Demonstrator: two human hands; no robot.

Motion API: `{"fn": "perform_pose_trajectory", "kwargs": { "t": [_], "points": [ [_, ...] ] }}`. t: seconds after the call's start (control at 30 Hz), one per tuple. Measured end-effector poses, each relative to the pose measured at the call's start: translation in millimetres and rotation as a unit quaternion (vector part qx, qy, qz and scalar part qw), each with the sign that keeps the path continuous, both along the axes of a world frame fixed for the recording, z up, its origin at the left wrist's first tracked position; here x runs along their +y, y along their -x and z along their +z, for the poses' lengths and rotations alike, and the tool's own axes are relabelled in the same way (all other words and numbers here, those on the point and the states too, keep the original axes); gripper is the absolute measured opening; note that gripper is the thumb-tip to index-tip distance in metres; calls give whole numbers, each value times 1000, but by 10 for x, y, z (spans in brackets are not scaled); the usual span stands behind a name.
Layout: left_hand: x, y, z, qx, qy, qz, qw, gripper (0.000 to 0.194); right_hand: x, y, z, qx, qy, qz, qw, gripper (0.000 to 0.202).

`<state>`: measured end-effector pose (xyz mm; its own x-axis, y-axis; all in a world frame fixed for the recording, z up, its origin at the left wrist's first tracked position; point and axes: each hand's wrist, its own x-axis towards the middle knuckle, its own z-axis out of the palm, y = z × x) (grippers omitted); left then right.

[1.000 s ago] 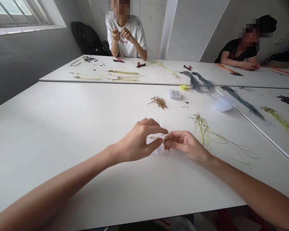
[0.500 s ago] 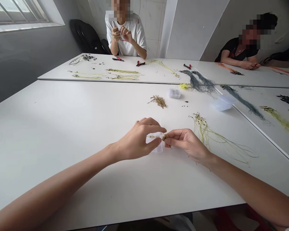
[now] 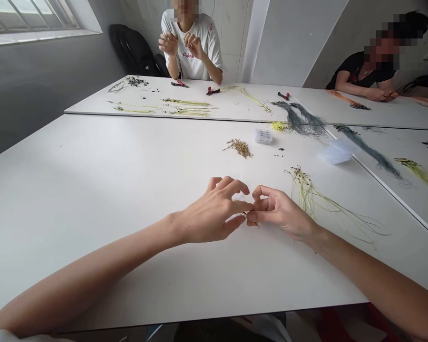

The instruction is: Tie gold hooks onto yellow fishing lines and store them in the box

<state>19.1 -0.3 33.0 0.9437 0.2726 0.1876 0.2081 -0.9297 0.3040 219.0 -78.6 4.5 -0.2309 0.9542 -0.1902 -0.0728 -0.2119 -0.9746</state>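
Note:
My right hand (image 3: 280, 211) is closed in a pinch on a small gold fishing hook (image 3: 256, 224) rig, mostly hidden by the fingers. Reaching in from the left, my left hand (image 3: 219, 211) has its fingers apart, with the index fingertip against the right fingers and the thumb close under the rig. Behind the left fingers, a clear plastic box (image 3: 239, 195) shows only in part. To the right of my right hand lies a bundle of yellow-green lines with dark hooks (image 3: 303, 183).
Beyond my hands are a pile of gold hooks (image 3: 239, 148), a small clear case (image 3: 263, 137) and another clear box (image 3: 337, 152). Grey-blue lines (image 3: 299, 118) cross the table seam. Pliers (image 3: 179, 83) lie on the far table, where two people (image 3: 190, 52) sit.
My left hand has moved right, its index finger now meeting my right fingers. The gap between the hands has closed. The person opposite has moved their hands farther apart.

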Motion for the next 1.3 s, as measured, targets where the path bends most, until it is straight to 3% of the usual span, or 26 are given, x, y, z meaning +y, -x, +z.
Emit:
{"fn": "perform_pose_trajectory", "kwargs": {
  "t": [0.13, 0.3, 0.5, 0.8, 1.1, 1.3],
  "points": [
    [-24, -2, 29, -1, -23, -20, 1000, 27, 1, 7, -19, 9, -2, 19, 1000, 32],
    [-10, 0, 32, -14, 3, -36, 999, 25, 5, 14, -29, 8, -3, 34, 999, 33],
    [9, 29, 70, -13, 102, -20, 995, 15, -46, 28, 36, 13, -2, 45, 999, 41],
    [45, 14, 109, 52, 233, -33, 971, 15, -80, 64, 48, -4, 7, 59, 998, 43],
    [65, -9, 79, 15, 209, 60, 976, 17, -92, 78, 23, -97, -79, -29, 992, 30],
    [88, -35, -17, -11, 214, 124, 969, 17, -129, 146, -91, -260, -206, -112, 937, 16]
  ]
}}
